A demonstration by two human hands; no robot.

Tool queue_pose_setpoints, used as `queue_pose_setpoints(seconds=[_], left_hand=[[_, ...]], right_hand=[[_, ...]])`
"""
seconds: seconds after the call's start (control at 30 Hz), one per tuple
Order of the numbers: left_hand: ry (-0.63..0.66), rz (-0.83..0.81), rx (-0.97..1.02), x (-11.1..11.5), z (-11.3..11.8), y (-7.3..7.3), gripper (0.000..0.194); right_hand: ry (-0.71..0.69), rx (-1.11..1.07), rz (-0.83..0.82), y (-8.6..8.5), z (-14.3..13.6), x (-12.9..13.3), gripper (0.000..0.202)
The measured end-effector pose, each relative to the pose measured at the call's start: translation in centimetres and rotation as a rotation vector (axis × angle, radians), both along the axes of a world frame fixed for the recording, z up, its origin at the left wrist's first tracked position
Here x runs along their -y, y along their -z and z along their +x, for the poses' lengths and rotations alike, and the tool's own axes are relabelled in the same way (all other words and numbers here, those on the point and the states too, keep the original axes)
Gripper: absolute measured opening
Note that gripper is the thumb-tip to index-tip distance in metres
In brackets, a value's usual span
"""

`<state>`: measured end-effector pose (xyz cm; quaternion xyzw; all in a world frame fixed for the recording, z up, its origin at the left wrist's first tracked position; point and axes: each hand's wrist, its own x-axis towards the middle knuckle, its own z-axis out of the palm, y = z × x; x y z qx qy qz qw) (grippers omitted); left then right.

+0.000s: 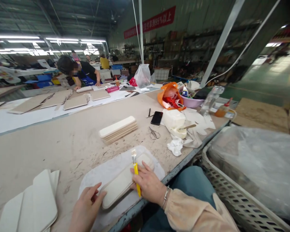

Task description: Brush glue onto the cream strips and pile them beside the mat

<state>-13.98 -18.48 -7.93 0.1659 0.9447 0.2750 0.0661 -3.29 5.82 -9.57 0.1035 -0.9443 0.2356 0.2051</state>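
Observation:
A long off-white panel with rounded ends (117, 189) lies slanted on a white rounded sheet (94, 175) in front of me. My right hand (148, 182) rests over the panel's right part and grips a yellow-handled brush (136, 175), bristles pointing up and away. My left hand (88, 204) is at the panel's left end, its thumb at the edge and its fingers apart. Beyond them sits a neat stack of similar panels (118, 129). More white pieces (42, 199) lie fanned out at the lower left.
Scissors (154, 133), a phone (157, 118), crumpled tissue (175, 146) and a white tub (175, 120) lie to the right. Behind them are an orange bag (163, 96) and a clear bottle (211, 100). A plastic basket (232, 190) flanks the table edge. A co-worker (83, 74) leans over boards opposite.

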Motion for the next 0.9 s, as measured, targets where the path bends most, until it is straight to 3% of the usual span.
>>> queue_pose_setpoints(seconds=[0.23,0.4,0.53,0.67,0.9], left_hand=[[0.059,-0.014,0.07,-0.4,-0.3,-0.6,0.044],[0.068,-0.019,0.042,-0.3,-0.3,-0.4,0.04],[0.095,-0.022,0.003,-0.1,-0.4,-0.2,0.038],[0.109,-0.014,-0.03,-0.1,-0.3,-0.3,0.038],[0.089,-0.039,-0.045,-0.4,0.5,-0.7,0.031]], right_hand=[[0.306,0.008,-0.018,0.8,0.2,-3.3,0.015],[0.476,-0.006,-0.181,1.7,-0.5,-4.8,0.027],[0.495,0.019,-0.296,2.0,-1.0,-4.7,0.018],[0.447,-0.029,-0.362,1.7,-1.0,-4.7,0.027],[0.427,-0.066,-0.461,1.8,-1.2,-4.7,0.026]])
